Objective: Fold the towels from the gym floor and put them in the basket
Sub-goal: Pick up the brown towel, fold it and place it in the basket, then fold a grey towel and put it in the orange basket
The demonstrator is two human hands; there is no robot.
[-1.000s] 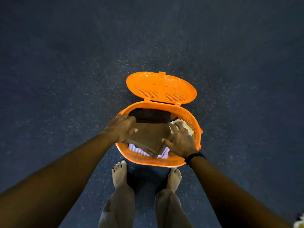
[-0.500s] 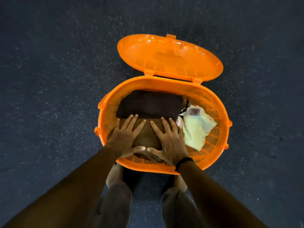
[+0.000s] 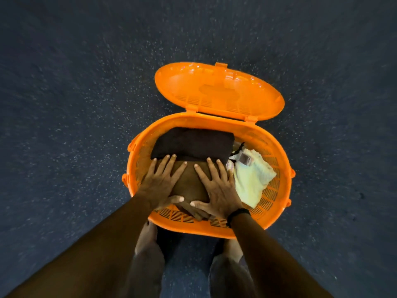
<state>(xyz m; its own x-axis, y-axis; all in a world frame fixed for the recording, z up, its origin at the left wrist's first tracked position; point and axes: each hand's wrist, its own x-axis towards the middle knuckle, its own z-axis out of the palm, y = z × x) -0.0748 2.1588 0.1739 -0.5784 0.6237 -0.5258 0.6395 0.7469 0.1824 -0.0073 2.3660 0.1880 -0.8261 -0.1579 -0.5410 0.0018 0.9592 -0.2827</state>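
- The brown towel (image 3: 190,181), which a second ago was being carried in over the rim between both hands, is now lying down inside the orange basket (image 3: 277,203), so this towel's placing is judged all but done.
- The left hand (image 3: 160,186) and right hand (image 3: 217,188) are no longer gripping its edges; both are lying flat on top of it, fingers (image 3: 169,166) straight and spread apart, pressing it down, thumbs nearly meeting at its near edge.
- The view is also sitting closer to the basket than half a second ago, so the person seems to be bending lower.
- The brown towel is sitting in the near half of the basket, touching the dark folded towel (image 3: 193,144) behind it, with a pale yellow cloth (image 3: 251,181) just beside it on the right.
- Its long axis cannot be read surely, since the hands are covering both sides; the visible part is running near-to-far, and one folded corner is poking toward the near wall.
- The hinged lid (image 3: 219,91) is standing open at the far side.
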